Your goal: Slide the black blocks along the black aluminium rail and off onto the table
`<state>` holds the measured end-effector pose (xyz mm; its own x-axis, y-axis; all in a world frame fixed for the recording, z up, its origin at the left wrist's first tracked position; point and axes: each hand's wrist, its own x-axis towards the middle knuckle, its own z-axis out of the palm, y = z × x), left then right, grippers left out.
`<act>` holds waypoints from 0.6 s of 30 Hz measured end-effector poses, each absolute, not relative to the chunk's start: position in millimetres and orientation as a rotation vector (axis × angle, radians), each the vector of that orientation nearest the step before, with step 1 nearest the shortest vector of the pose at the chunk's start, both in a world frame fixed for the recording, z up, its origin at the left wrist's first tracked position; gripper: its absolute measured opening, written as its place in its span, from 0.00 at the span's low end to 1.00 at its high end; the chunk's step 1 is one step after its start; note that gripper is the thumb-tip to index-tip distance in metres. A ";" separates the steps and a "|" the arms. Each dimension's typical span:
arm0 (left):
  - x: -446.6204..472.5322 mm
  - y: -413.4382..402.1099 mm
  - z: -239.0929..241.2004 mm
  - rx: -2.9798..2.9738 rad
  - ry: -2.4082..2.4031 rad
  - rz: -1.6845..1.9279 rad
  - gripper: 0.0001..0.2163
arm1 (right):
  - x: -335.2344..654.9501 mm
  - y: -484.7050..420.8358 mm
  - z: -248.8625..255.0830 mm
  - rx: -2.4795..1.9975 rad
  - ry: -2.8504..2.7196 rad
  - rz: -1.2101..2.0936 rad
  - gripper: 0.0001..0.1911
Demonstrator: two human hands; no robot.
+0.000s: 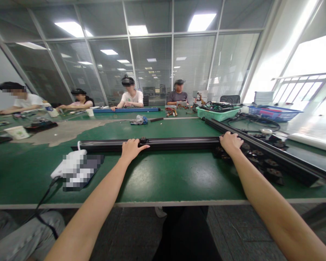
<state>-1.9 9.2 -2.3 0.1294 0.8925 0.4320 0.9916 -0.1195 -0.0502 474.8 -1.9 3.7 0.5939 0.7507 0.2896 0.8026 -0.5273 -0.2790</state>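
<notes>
A long black metal rail [179, 143] lies crosswise on the green table. My left hand [130, 149] is on its left half, fingers bent over the top and the thumb stretched out to the right along it. Beside those fingers, a small black knob-like part [143, 140] sits on the rail. My right hand [230, 141] is closed over the rail's right end, its fingertips partly hidden. A second long black rail [277, 156] runs diagonally at the right, just beyond that hand. Several small black parts [270, 163] lie around and under this second rail.
At the left lie a white device with a cable [70, 161] and a blurred flat object [90, 170]. A green basket of cables [219, 113] and a blue basket [275, 113] stand at the back right. Several people sit across the table near a long blue box [127, 110].
</notes>
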 end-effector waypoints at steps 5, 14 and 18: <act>-2.3 9.6 -2.7 -2.090 -1.841 -0.431 0.35 | 476.8 -0.6 3.2 -2.452 -1.252 -0.184 0.26; -1.9 8.4 -2.7 -2.085 -1.819 -0.450 0.35 | 481.8 -0.1 2.7 -2.449 -1.242 -0.199 0.25; -0.7 5.8 -1.1 -2.078 -1.831 -0.435 0.35 | 481.4 -0.6 3.0 -2.454 -1.238 -0.215 0.25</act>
